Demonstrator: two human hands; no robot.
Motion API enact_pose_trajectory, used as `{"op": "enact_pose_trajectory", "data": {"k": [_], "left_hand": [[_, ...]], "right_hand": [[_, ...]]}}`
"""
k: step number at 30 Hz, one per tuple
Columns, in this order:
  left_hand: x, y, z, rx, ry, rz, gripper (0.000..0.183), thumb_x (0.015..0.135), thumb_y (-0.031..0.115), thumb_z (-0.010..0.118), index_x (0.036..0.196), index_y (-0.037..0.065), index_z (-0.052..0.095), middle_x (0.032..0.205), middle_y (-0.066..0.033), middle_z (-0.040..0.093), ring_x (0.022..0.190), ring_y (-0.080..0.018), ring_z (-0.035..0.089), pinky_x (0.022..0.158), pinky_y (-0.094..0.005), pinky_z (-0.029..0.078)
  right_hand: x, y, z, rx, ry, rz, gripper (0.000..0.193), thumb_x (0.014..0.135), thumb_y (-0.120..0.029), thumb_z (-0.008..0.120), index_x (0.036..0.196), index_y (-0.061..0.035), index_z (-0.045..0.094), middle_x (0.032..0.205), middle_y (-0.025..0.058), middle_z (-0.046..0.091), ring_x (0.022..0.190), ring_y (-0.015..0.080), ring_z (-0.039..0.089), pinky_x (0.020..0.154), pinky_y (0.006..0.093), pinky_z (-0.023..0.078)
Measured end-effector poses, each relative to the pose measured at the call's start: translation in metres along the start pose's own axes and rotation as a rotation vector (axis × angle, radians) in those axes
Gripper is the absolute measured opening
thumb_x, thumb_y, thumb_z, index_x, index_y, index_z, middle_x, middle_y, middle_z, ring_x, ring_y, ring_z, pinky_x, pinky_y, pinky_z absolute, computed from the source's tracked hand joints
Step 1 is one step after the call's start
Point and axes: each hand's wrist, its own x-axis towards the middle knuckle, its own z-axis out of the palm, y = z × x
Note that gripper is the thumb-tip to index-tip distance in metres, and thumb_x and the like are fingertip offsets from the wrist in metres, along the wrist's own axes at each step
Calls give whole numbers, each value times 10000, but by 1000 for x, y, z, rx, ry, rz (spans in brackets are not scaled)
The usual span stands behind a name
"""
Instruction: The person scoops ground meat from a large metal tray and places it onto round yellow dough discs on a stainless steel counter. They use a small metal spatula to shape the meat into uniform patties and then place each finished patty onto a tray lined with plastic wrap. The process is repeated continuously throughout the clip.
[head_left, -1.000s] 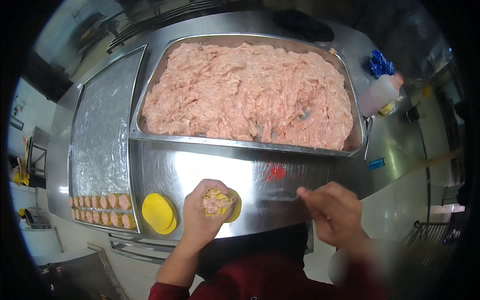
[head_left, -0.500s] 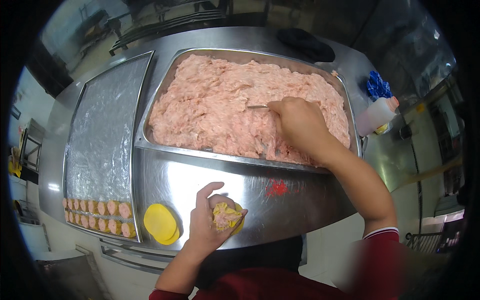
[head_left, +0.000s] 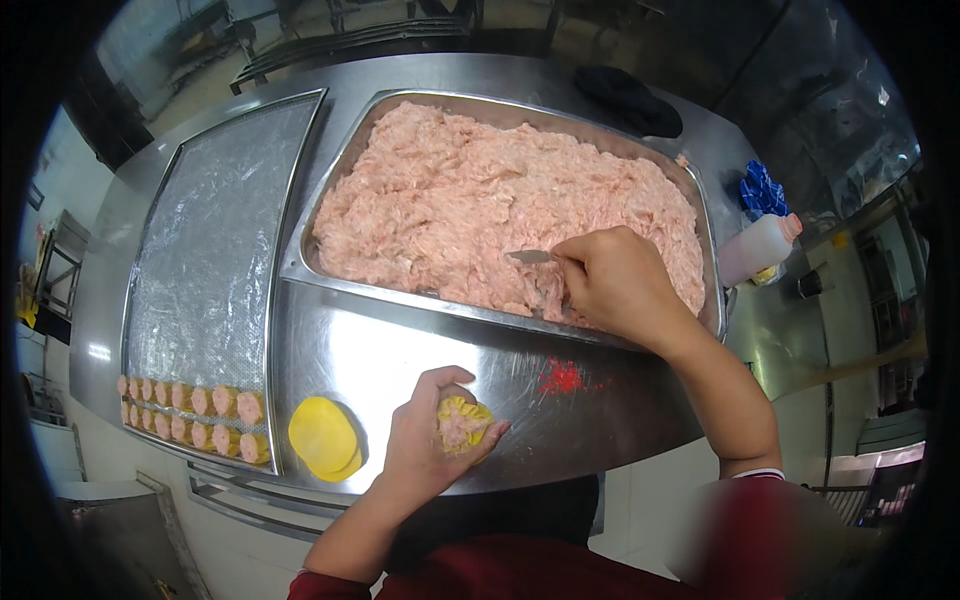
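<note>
My left hand [head_left: 420, 430] is curled around a dumpling [head_left: 463, 424], a yellow wrapper gathered about pale pink filling, above the table's front edge. My right hand [head_left: 620, 280] grips a small metal spatula [head_left: 530, 256], its handle hidden in my fingers. The blade shows over the minced meat [head_left: 430, 190], which fills a large steel tray [head_left: 470, 322]. Left of my left hand lies a stack of round yellow wrappers [head_left: 322, 438]. Finished-looking dumplings [head_left: 200, 402] stand in two rows at the near end of a mesh rack [head_left: 205, 250].
Small red bits [head_left: 562, 377] are scattered on the steel table [head_left: 450, 350] between tray and front edge. A plastic bottle [head_left: 760, 248] with a pink cap and a crumpled blue packet [head_left: 762, 188] sit right of the tray. A black cloth-like item [head_left: 628, 100] lies behind it.
My right hand has drawn nearer with the spatula, and more of the blade shows. My left hand has its fingers closer around the dumpling. The whole view has shifted slightly.
</note>
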Motion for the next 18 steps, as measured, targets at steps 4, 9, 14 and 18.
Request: {"op": "enact_pose_trajectory", "data": {"k": [4,9,14,18], "left_hand": [[0,-4,-1,24,-29,-12,422,788,121,929,1109,48,666,821,-45,696,739,-129,687,703,-259,555],[0,-15,-5,61,-87,69,283,828,127,895,1011,48,694,803,-63,713,727,-156,702,682,-287,557],[4,-3,-1,-157,-109,-61,259,838,112,884,960,55,664,794,-50,704,718,-119,670,681,-277,541],[-1,24,-3,-263,-182,-205,367,793,18,877,1085,43,655,848,-24,694,789,-64,627,757,-236,515]], "right_hand": [[-11,-1,-5,82,-86,-4,205,862,-131,665,981,-31,798,865,226,729,820,403,718,770,477,569],[-22,-5,-15,230,-45,-5,193,907,-101,683,1034,2,784,884,182,765,802,297,744,748,389,565],[-56,-18,-38,775,-97,38,178,957,-74,689,1071,33,774,907,115,772,813,140,700,727,302,541],[-100,-37,-14,619,43,-340,373,879,-9,703,1240,-88,756,818,78,663,721,250,650,659,349,506]]}}
